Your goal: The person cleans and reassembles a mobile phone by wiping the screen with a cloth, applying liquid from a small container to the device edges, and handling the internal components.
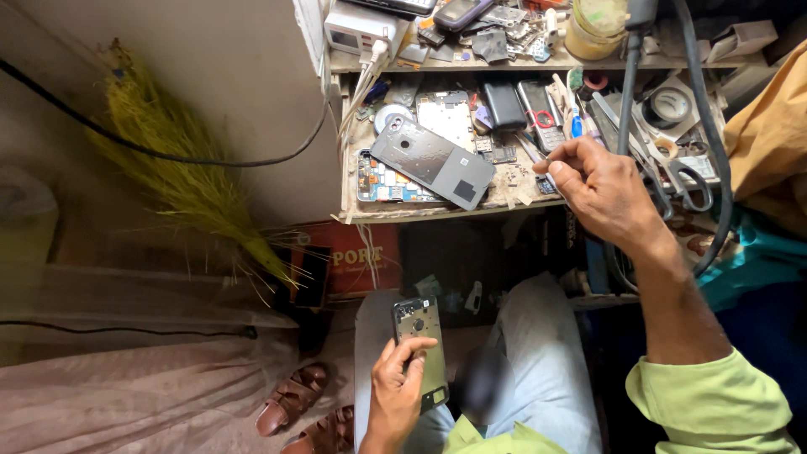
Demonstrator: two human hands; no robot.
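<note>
The left hand (397,388) grips a phone frame (421,349) over the knee; the right hand (598,187) hovers above the tabletop (437,210), fingertips pinched together near small parts; what they pinch, I cannot tell.

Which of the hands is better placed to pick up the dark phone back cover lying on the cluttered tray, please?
Probably the right hand: it is already over the tray, close to the back cover. The left hand holds an opened phone down at the lap.

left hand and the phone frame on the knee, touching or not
Touching. The head view shows the left hand wrapped around the phone frame, thumb across its face, fingers behind its edge.
</note>
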